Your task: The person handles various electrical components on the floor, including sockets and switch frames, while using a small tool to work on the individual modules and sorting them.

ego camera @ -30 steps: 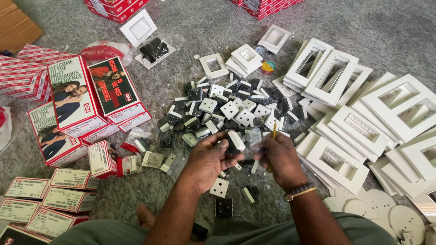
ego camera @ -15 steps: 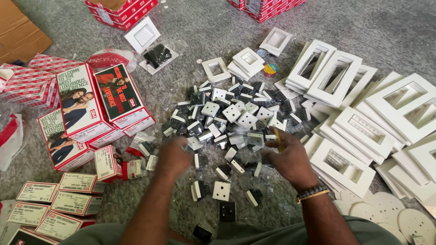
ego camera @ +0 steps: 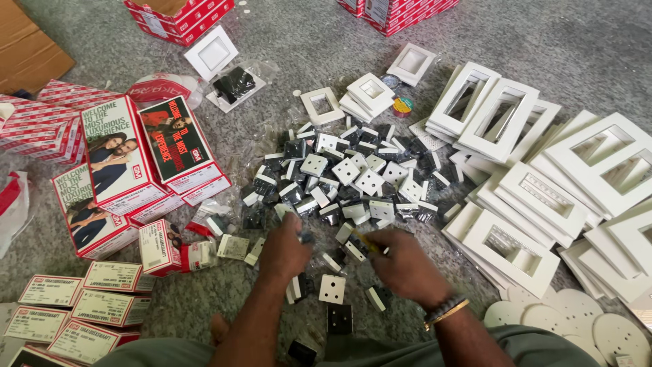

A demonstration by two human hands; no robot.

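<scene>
Switch modules (ego camera: 353, 183) heaped on floor (ego camera: 516, 34) within your reach. Left hand (ego camera: 285, 248) clenched on one module; right hand (ego camera: 401, 261) pinches yellowish piece, possibly a tool, blurred. Frames (ego camera: 509, 245) stacked right.

There is just one camera, worn on the person's head. It looks almost straight down at the grey floor (ego camera: 516, 41) from above, facing away from the person's body. It is close enough that both forearms fill the bottom of the view. The floor runs out past every edge.
</scene>
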